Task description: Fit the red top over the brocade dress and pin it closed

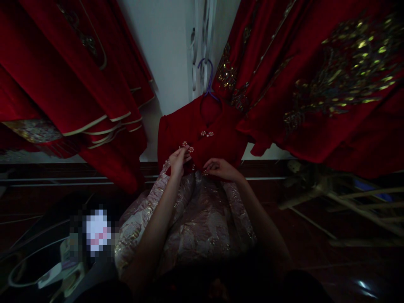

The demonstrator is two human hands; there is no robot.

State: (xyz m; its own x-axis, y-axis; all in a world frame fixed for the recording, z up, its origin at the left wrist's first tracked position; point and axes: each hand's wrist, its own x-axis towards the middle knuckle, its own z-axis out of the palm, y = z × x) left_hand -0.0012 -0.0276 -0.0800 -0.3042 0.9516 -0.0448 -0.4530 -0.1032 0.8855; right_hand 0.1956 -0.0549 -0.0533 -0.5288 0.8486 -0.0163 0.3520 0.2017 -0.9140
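A short red jacket (221, 145) hangs from a purple hanger (208, 78) in front of me, with pearl flower fasteners down its front. The upper fastener (207, 134) sits just below the neckline. My left hand (179, 160) is closed in a pinch on another pearl fastener (190, 148), at the left of the jacket front. Near the lower hem, my right hand (221, 168) has its fingers curled together beside a small pearl fastener (205, 173); what lies between those fingertips is hidden. Below the jacket spreads a shiny pinkish brocade skirt (205, 210).
Red garments (63, 75) with pale trim hang on the left; sequined red garments (344, 84) hang on the right. Behind is a white wall (158, 46) with a hanging chain (205, 38). Wooden slatted furniture (334, 193) stands lower right, and a blurred-out bright patch (97, 231) shows lower left.
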